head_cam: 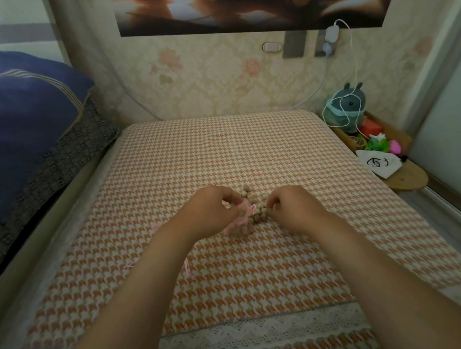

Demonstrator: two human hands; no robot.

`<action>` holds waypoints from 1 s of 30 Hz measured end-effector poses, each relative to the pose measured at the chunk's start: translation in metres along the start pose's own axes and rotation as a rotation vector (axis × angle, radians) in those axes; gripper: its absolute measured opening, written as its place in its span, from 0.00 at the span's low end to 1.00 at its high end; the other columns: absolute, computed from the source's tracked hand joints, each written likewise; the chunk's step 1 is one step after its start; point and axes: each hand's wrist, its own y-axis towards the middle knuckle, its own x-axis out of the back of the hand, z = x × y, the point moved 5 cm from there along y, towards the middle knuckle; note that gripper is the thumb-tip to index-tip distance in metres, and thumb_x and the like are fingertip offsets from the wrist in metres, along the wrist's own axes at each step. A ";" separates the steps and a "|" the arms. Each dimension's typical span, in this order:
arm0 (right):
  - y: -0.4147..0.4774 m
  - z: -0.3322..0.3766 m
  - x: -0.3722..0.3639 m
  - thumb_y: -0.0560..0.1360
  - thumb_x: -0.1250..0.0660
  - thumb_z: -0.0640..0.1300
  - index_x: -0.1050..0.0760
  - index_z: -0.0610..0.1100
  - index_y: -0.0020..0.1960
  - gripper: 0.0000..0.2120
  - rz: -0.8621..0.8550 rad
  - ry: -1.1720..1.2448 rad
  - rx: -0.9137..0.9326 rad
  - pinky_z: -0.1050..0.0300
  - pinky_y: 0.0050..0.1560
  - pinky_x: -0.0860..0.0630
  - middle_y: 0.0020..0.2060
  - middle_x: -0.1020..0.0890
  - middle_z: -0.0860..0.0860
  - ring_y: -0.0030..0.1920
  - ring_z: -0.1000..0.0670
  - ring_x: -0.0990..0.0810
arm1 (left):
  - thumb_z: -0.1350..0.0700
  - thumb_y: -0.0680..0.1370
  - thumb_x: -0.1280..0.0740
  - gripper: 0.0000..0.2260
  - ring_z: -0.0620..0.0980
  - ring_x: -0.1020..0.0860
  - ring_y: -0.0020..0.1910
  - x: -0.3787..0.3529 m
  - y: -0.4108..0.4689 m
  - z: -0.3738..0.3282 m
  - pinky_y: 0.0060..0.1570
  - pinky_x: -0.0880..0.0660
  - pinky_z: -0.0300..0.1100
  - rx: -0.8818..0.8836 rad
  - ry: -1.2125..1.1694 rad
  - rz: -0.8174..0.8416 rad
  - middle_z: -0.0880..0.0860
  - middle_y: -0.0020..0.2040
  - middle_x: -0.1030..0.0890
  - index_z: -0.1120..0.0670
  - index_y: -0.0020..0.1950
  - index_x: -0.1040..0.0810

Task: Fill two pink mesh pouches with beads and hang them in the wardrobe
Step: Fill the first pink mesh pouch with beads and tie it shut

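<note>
Orange-and-white houndstooth mat (221,152) covers the work surface, with a lace border along its near edge. Near the mat's middle: left hand (207,207), fingers curled, pinching the top of a pink mesh pouch (241,224); the pouch lies on the mat under that hand, its lower part hidden by the wrist. Wooden beads (258,208) heaped on the mat, touching the pouch. Right hand (291,205) at the heap's edge, fingertips drawn together; cannot tell whether a bead is between them. More pink mesh (158,226) shows on the mat beside the left forearm, mostly blocked by it; loose pink string (187,268) trails nearer on the mat. Off the mat's left edge, blue bedding (15,110). Off its right edge, a wooden shelf (407,179) with a grey plush toy (346,104), a white printed pouch (379,163) and a white cable (353,58).
</note>
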 end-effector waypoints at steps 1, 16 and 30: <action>-0.002 0.005 0.008 0.79 0.32 0.48 0.16 0.49 0.53 0.07 -0.041 0.041 0.027 0.53 0.47 0.20 0.47 0.17 0.54 0.47 0.50 0.19 | 0.53 0.78 0.33 0.11 0.42 0.24 0.49 0.001 0.000 0.001 0.45 0.30 0.32 -0.001 -0.005 0.007 0.45 0.56 0.19 0.50 0.60 0.18; -0.016 0.053 0.020 0.78 0.30 0.54 0.16 0.57 0.57 0.09 -0.106 0.224 0.326 0.60 0.45 0.26 0.47 0.22 0.58 0.42 0.61 0.26 | 0.54 0.78 0.34 0.11 0.43 0.21 0.50 0.004 -0.003 0.002 0.49 0.27 0.37 0.018 -0.094 0.035 0.45 0.51 0.17 0.50 0.58 0.17; -0.001 0.008 -0.009 0.77 0.31 0.45 0.15 0.53 0.54 0.09 0.068 0.052 0.055 0.52 0.56 0.21 0.53 0.15 0.55 0.54 0.51 0.18 | 0.58 0.76 0.33 0.07 0.46 0.18 0.43 0.013 -0.003 0.003 0.45 0.19 0.44 0.030 -0.032 0.041 0.46 0.45 0.16 0.47 0.47 0.16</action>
